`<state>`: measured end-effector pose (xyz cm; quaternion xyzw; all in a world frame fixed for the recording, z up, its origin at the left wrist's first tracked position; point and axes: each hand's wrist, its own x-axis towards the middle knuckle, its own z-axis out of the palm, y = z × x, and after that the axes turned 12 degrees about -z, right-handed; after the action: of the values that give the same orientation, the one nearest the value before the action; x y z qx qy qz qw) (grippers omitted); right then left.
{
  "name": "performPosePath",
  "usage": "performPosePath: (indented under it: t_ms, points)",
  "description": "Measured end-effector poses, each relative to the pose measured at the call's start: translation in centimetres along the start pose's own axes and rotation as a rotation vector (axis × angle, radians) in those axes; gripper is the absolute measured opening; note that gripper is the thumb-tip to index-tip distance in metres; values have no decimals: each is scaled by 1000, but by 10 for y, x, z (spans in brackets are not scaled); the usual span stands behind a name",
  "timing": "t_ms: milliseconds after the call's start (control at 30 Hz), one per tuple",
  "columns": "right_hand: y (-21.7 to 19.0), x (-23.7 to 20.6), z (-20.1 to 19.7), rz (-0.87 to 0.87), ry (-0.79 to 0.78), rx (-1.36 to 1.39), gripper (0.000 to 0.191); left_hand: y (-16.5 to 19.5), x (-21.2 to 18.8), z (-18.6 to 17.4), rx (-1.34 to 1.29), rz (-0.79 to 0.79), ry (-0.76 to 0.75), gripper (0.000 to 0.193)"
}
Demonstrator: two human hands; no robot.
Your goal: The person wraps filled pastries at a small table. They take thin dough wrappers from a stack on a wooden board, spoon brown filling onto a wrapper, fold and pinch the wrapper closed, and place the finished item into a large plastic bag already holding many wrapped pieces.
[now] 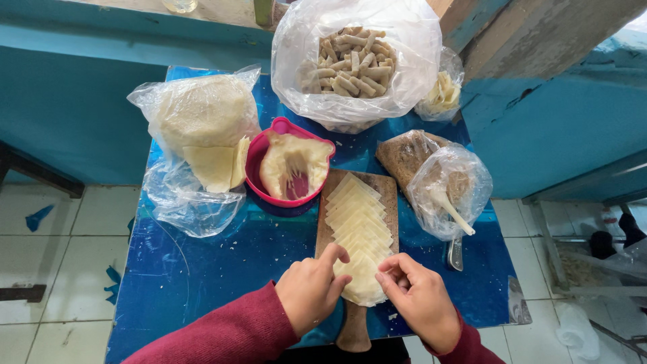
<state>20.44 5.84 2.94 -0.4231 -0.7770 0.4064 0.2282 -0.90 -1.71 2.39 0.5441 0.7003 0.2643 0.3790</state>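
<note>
Dough wrappers point(359, 222), pale squares, lying overlapped in row on wooden board point(326, 229) at table point(202, 269) centre. Nearest wrapper being worked at board's near end: L hand point(310, 290) and R hand point(419, 298) both pinching its edges w/ fingertips. Pink bowl point(259, 155) w/ dough sitting just beside board, far-left. Bag of rolled pieces point(356, 61) sitting at far edge.

wrappers point(360, 236): pale, smooth, matt dough under fingertips point(335, 255) | board point(355, 323): brown wood, matt, below the fingers | table point(202, 269): glossy blue sheet beside them | bowl point(259, 152): pink plastic, beyond | bags point(404, 40): clear crinkled plastic, farthest
</note>
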Motion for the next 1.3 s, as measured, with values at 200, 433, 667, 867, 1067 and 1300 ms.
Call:
performPosePath:
  t_ms: [200, 433, 667, 867, 1067, 1300]
  points:
    - [-13, 1, -1, -219, 54, -238, 16, 4, 0, -3, 56, -10, 27, 30]
    - [-50, 23, -24, -581, 13, -416, 38, 13, -2, -27, -29, 145, 383, 32]
    - [-74, 108, 14, -977, -124, -786, 100, -6, 18, -72, -236, 174, 870, 14]
    - [-75, 171, 59, -913, -231, -976, 128, -40, 38, -101, -707, 276, 1075, 20]
    - [-69, 188, 72, -851, -332, -1084, 138, -73, 51, -131, -775, 242, 1212, 24]
    - [-76, 182, 74, -828, -365, -1132, 116, -91, 59, -139, -683, 207, 1302, 24]
